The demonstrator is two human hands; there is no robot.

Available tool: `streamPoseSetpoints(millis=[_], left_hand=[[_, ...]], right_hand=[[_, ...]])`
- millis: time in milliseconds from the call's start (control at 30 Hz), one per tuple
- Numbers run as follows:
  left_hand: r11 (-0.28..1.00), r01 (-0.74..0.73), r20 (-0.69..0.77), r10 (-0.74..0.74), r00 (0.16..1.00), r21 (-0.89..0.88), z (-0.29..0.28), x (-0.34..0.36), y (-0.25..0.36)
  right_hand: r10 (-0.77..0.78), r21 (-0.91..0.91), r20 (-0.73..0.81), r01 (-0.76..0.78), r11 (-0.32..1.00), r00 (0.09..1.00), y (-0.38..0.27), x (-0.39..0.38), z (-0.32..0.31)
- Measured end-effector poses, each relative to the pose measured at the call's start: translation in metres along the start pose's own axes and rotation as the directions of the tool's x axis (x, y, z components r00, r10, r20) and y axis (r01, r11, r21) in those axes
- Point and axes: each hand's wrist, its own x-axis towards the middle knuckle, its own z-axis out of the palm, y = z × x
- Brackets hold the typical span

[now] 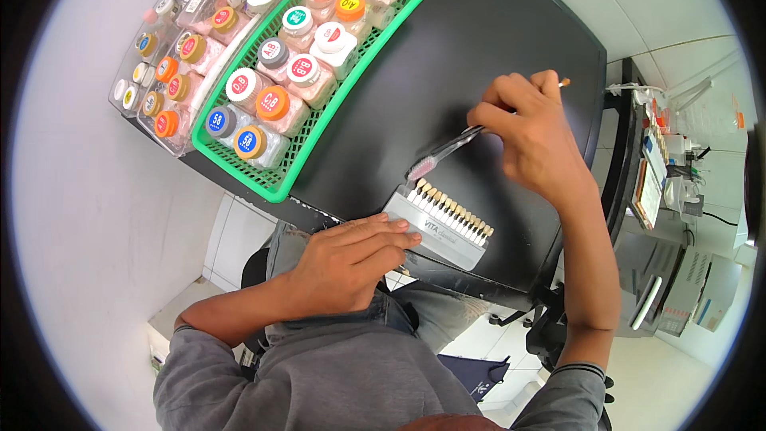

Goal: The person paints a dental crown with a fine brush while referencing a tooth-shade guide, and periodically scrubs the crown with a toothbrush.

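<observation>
Head view: at the black desk's near edge, I read the left hand nearer, fingers close together on the left end of the dental shade guide, thumb hidden. Guide axis slants down-right, below-left of the right hand, whose fingers pinch a slim dark tool.

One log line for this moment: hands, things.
left hand: fingers on grey shade guide | right hand: holds slim dark tool, end near guide's tabs | farther left: green basket of bottles
</observation>
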Motion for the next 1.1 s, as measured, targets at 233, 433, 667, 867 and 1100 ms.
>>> streamPoseSetpoints(millis=[233, 433, 667, 867, 1100], left_hand=[[0.997, 0.038, -0.019, -0.039, 0.999, -0.071, -0.001, 0.002, 0.004], [0.954, 0.193, -0.226, -0.245, 0.943, -0.228, -0.008, 0.015, 0.018], [0.879, 0.306, -0.291, -0.42, 0.86, -0.365, 0.002, 0.048, 0.008], [0.875, 0.291, -0.286, -0.414, 0.864, -0.385, 0.015, 0.054, 0.004], [0.879, 0.27, -0.283, -0.394, 0.874, -0.392, 0.019, 0.062, 0.008]], right_hand=[[0.084, -0.082, -0.132, -0.095, 0.992, 0.988, 0.01, -0.018, 0.001], [0.284, -0.122, -0.118, -0.298, 0.947, 0.951, 0.02, -0.051, 0.012], [0.275, -0.143, -0.104, -0.288, 0.947, 0.956, 0.021, -0.069, 0.025], [0.267, 0.255, -0.306, -0.191, 0.948, 0.914, -0.005, -0.058, 0.012], [0.28, 0.833, -0.156, -0.027, 0.553, 0.947, -0.054, -0.047, 0.01]])
